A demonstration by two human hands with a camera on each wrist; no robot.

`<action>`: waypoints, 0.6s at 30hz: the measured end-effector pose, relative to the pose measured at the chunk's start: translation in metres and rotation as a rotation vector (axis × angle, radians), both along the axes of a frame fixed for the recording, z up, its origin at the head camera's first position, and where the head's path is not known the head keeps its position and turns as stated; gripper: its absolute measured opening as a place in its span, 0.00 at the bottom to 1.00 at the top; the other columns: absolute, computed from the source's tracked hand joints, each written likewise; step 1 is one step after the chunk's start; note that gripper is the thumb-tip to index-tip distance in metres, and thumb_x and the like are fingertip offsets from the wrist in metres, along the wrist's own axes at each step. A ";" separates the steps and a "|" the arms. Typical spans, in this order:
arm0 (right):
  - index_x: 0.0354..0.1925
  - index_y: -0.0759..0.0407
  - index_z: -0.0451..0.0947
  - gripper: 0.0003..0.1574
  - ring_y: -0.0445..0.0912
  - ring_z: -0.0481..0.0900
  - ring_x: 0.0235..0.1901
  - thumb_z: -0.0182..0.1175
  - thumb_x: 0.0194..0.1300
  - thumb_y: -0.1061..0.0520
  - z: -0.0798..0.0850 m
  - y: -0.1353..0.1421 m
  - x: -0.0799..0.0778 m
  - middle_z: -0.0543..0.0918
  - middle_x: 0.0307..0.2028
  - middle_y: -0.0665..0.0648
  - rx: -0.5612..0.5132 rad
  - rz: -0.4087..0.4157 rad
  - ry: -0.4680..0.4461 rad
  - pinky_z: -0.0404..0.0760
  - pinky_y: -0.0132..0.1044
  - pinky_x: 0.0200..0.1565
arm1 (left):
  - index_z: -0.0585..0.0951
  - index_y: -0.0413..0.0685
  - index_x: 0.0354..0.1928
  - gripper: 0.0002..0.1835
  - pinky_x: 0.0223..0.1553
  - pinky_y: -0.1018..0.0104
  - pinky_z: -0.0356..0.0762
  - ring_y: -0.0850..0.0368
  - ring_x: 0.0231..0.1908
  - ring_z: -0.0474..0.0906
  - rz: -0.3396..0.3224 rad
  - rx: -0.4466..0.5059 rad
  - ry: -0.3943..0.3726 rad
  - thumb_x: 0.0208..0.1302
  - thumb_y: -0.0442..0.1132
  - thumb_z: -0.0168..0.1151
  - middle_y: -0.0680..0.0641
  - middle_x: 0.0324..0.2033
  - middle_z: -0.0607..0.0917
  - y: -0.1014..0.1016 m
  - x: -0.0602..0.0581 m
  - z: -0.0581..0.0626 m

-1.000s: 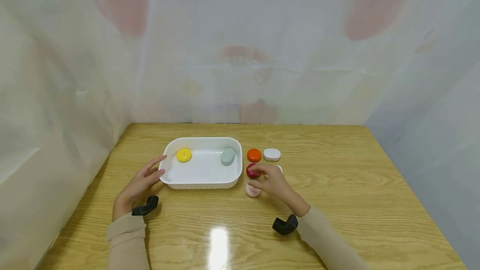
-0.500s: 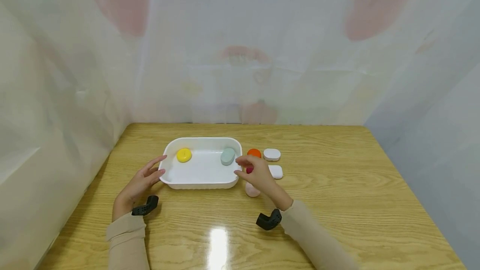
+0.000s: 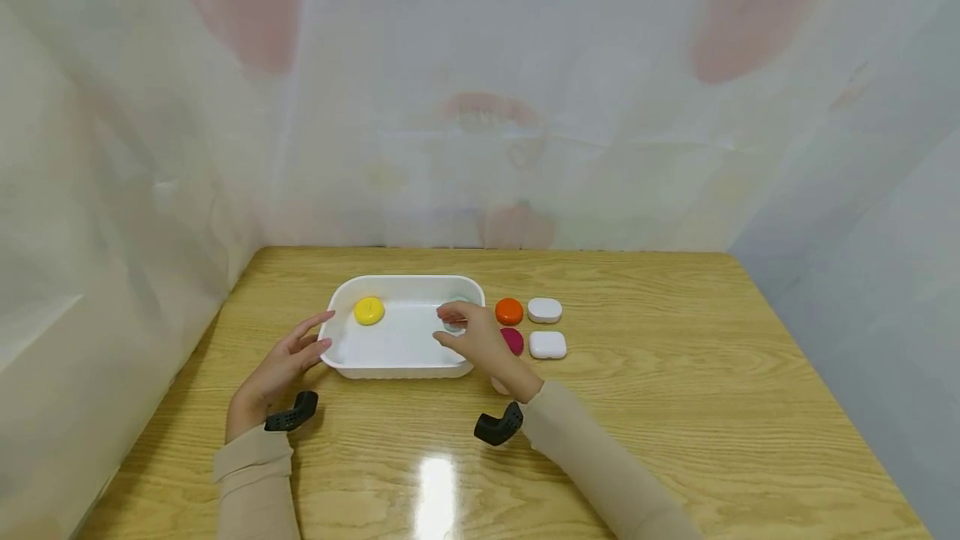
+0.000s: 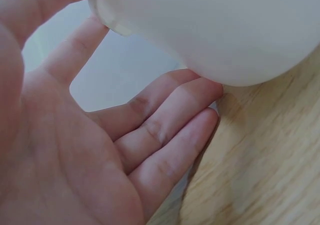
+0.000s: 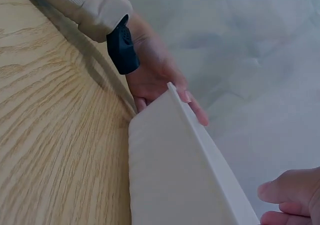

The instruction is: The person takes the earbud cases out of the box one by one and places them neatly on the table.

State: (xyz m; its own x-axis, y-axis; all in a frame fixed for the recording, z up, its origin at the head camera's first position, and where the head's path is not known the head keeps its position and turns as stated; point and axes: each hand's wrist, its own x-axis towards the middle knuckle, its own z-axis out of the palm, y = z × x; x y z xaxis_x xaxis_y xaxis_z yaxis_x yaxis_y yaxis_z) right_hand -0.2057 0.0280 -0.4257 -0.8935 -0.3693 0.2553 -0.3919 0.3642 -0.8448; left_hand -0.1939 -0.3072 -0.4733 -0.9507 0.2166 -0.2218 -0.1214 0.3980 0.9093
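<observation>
A white tray (image 3: 401, 348) stands on the table with a small round yellow case (image 3: 368, 311) inside at the left. My left hand (image 3: 288, 361) grips the tray's left end; fingertips reach over the rim, and in the left wrist view other fingers touch the outer wall. My right hand (image 3: 483, 344) hovers over the tray's right end, thumb and fingers apart. Below its fingers is a pale green oval case (image 3: 453, 328), mostly hidden; contact cannot be made out. In the right wrist view, nothing shows between the visible right-hand fingers (image 5: 295, 187).
Right of the tray lie an orange round case (image 3: 509, 312), a crimson one (image 3: 513, 341), and two white rounded cases, an upper one (image 3: 544, 310) and a lower one (image 3: 548, 345). A pale pink piece (image 3: 498, 386) is mostly hidden by the right wrist. Curtains enclose the wooden table (image 3: 675, 373).
My right hand has moved left from above the crimson and pink pieces, across the rim, to the pale green case. Those pieces have stayed in place. The left hand and tray have not moved.
</observation>
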 end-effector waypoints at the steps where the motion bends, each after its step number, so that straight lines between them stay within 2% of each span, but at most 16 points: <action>1: 0.47 0.72 0.78 0.18 0.62 0.83 0.46 0.66 0.58 0.65 -0.001 -0.004 -0.002 0.84 0.45 0.71 0.012 0.009 -0.005 0.82 0.45 0.51 | 0.53 0.60 0.76 0.33 0.64 0.59 0.68 0.59 0.60 0.70 -0.001 0.002 0.001 0.73 0.53 0.49 0.32 0.71 0.61 0.000 0.000 -0.001; 3: 0.47 0.71 0.79 0.18 0.61 0.83 0.46 0.66 0.59 0.64 -0.002 -0.011 -0.005 0.84 0.46 0.71 0.041 0.028 -0.011 0.82 0.43 0.51 | 0.53 0.61 0.75 0.33 0.64 0.59 0.68 0.64 0.58 0.71 0.001 -0.001 -0.003 0.73 0.53 0.49 0.33 0.70 0.62 -0.001 -0.001 -0.002; 7: 0.48 0.70 0.79 0.18 0.58 0.83 0.46 0.66 0.59 0.63 -0.005 -0.025 -0.010 0.84 0.46 0.70 0.084 0.060 -0.026 0.83 0.39 0.51 | 0.53 0.61 0.75 0.33 0.65 0.54 0.68 0.67 0.56 0.71 -0.002 0.002 -0.009 0.73 0.54 0.49 0.32 0.70 0.63 -0.001 -0.002 -0.003; 14: 0.49 0.71 0.78 0.20 0.58 0.83 0.48 0.66 0.59 0.64 -0.006 -0.052 -0.018 0.84 0.48 0.69 0.099 0.093 -0.088 0.82 0.37 0.52 | 0.53 0.58 0.76 0.33 0.55 0.74 0.71 0.75 0.50 0.73 -0.010 0.029 0.010 0.73 0.51 0.49 0.31 0.68 0.64 -0.002 -0.002 -0.002; 18: 0.50 0.70 0.78 0.22 0.56 0.82 0.50 0.67 0.59 0.63 -0.007 -0.066 -0.022 0.84 0.49 0.67 0.128 0.094 -0.131 0.81 0.35 0.52 | 0.52 0.58 0.76 0.33 0.58 0.69 0.71 0.77 0.49 0.73 -0.014 0.029 0.005 0.74 0.51 0.49 0.31 0.69 0.64 -0.003 -0.002 -0.002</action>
